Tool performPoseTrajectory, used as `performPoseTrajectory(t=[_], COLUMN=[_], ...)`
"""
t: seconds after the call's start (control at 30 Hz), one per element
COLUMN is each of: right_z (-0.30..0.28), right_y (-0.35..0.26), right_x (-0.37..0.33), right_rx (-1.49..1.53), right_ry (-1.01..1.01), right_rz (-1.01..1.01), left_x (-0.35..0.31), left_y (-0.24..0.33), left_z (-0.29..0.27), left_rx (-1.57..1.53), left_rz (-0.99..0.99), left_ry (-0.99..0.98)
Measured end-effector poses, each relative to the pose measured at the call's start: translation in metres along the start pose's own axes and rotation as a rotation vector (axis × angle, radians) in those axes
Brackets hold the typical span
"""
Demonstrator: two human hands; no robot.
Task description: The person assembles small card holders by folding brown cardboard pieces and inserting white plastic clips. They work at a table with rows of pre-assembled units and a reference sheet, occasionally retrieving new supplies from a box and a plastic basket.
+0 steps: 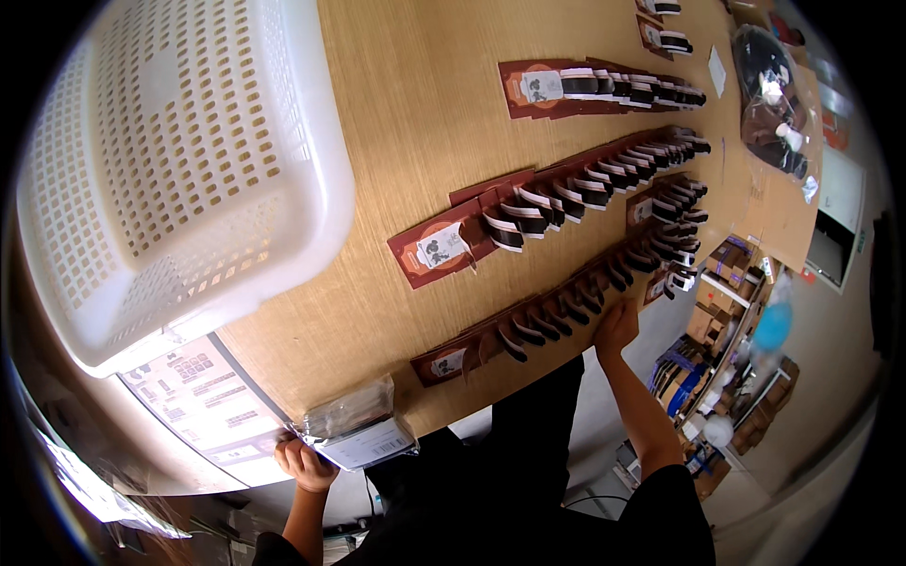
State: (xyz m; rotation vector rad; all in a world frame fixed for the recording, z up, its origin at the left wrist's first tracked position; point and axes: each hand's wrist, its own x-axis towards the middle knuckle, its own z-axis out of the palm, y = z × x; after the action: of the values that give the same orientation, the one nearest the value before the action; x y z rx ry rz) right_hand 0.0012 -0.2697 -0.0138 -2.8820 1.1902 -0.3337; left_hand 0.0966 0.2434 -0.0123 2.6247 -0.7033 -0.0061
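My left hand [307, 462] is closed at the near edge of the table, gripping the corner of a clear plastic bag [359, 424] that has a white label panel and dark contents. My right hand [617, 328] is curled at the table's near edge, beside the nearest row of dark red cards [441, 366]; its fingertips are partly hidden. Curved black pieces [543, 324] stand up from these overlapping cards. Farther back lies a second row of red cards [415, 258], carrying curved black pieces with pale edges [528, 219].
A white perforated plastic basket [326, 189] fills the table's left side, above a printed sheet [203, 406]. Another card row [519, 90] lies farther back. At right are a clear bag of dark items [769, 94] and a shelf with cardboard boxes [713, 325].
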Motion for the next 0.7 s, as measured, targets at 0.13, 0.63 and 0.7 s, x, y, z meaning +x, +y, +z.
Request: performPoseTrajectory(t=[0.13, 0.63, 0.7], right_z=[-0.002, 0.0, -0.002], right_y=[0.004, 0.004, 0.005], right_x=[-0.001, -0.001, -0.003], right_rx=[-0.013, 0.033, 0.035], right_ry=[-0.045, -0.052, -0.056], right_rz=[0.049, 0.064, 0.048], left_x=[-0.002, -0.005, -0.016], left_y=[0.002, 0.006, 0.001], left_z=[-0.003, -0.004, -0.002], left_rx=[0.008, 0.054, 0.069], left_rz=[-0.017, -0.012, 0.012], left_ry=[-0.043, -0.015, -0.036])
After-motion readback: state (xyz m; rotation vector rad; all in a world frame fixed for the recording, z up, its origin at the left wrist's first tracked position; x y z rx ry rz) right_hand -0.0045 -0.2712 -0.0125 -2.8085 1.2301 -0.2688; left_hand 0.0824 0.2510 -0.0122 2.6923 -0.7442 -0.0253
